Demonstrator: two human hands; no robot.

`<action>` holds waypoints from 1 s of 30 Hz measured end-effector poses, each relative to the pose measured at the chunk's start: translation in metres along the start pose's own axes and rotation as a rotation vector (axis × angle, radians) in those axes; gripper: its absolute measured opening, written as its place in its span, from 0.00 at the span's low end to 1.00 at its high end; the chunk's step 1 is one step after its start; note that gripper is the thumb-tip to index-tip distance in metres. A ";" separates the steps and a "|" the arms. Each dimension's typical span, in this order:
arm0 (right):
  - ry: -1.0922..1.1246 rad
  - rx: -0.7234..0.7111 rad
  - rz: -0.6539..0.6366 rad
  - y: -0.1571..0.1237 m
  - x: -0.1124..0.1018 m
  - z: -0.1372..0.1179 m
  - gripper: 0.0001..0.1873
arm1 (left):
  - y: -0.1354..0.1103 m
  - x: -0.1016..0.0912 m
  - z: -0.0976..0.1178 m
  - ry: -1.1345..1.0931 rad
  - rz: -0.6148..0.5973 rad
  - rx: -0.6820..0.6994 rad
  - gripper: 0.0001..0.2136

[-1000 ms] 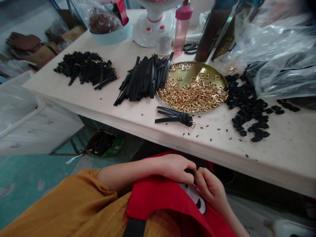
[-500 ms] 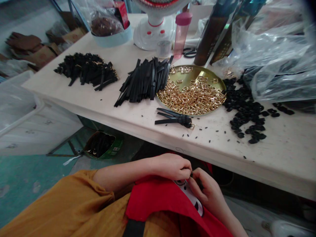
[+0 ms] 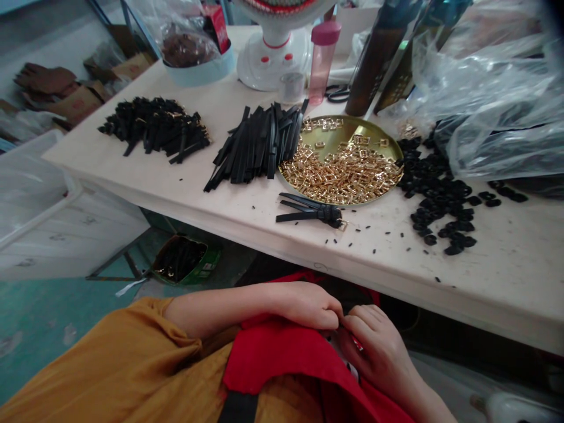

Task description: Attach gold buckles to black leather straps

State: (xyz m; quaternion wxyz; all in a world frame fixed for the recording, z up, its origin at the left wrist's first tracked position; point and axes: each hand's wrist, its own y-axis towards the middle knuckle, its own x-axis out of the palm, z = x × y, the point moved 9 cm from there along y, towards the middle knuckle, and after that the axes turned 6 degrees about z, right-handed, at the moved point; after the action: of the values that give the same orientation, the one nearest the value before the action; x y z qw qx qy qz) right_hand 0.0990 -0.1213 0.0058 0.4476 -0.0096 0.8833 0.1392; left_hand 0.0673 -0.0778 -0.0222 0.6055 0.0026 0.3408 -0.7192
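My left hand (image 3: 314, 306) is closed in a pinch above my lap, its fingertips meeting those of my right hand (image 3: 378, 341). The right one is curled as well, with a small red and pale patch showing between its fingers. Whatever the two hands hold is hidden by the fingers. On the table edge in front of them lies a small bunch of black straps (image 3: 311, 210) with a gold buckle at one end. Behind it is a round gold tray (image 3: 339, 132) of small gold buckles (image 3: 343, 176). Black loops (image 3: 445, 205) are heaped to its right.
Flat black strips (image 3: 258, 144) lie left of the tray, and strap pieces with buckles (image 3: 156, 126) are piled farther left. Tiny black bits dot the table (image 3: 497, 264). A pink bottle (image 3: 321, 64), white fan base (image 3: 273, 61) and plastic bags (image 3: 497, 111) stand behind.
My right hand has turned so its back faces up more, and its fingers have closed toward the left hand. The small dark thing between the fingertips is now hidden. My left hand has lowered slightly.
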 end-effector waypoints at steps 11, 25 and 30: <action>0.419 0.430 0.024 -0.008 0.003 0.037 0.12 | 0.006 -0.012 0.010 0.128 0.173 0.050 0.08; 0.286 0.291 0.072 -0.009 0.007 0.029 0.07 | -0.001 -0.017 0.004 0.083 0.171 0.025 0.14; 0.298 0.291 0.098 -0.008 0.004 0.026 0.08 | 0.001 -0.013 0.005 0.127 0.162 0.047 0.13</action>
State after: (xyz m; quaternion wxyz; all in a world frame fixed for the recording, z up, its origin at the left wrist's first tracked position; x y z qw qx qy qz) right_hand 0.1182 -0.1218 -0.0140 0.3016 0.0776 0.9498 0.0286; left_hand 0.0734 -0.0686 -0.0137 0.6386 0.0898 0.3603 -0.6741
